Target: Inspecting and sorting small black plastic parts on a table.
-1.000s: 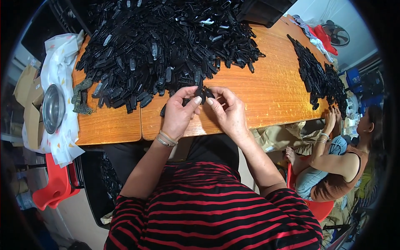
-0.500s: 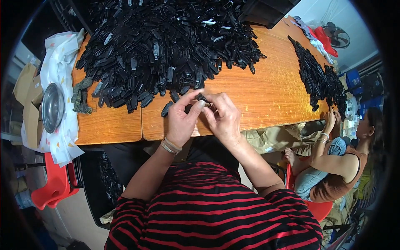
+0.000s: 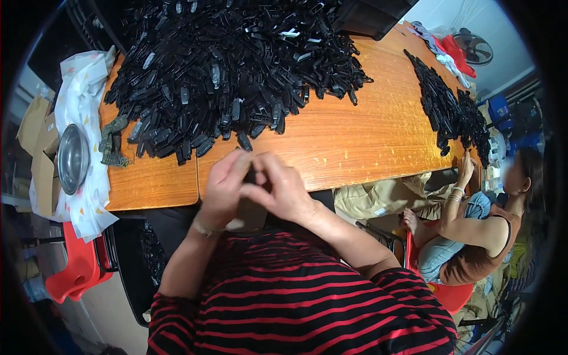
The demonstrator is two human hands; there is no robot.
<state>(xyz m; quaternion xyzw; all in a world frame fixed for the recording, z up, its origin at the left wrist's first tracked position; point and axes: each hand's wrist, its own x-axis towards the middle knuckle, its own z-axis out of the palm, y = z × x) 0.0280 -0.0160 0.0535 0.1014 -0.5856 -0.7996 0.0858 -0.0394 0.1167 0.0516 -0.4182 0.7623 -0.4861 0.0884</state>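
Small black plastic part [image 3: 251, 176], mostly hidden, sits between left hand [image 3: 222, 186] and right hand [image 3: 283, 186], both pinching it; they have shifted leftward, nearer the body, leaving progress unreadable. Beyond, one loose elongated black piece [image 3: 244, 142] lies before the heaped black plastic pieces [image 3: 204, 89].

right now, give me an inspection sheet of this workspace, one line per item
surface: orange-brown wood-grain table, pale worn patches, a seam at left
work pieces: large heap of small black plastic parts; smaller black heap at right
clutter: dark green knitted cloth by the large heap; shiny grey metal dish on a white patterned sheet
hands: left hand and right hand together at the near edge; grip unclear
cables: none made out with certainty
surroundings: seated co-worker at right; red chair at left; dark round fan upper right
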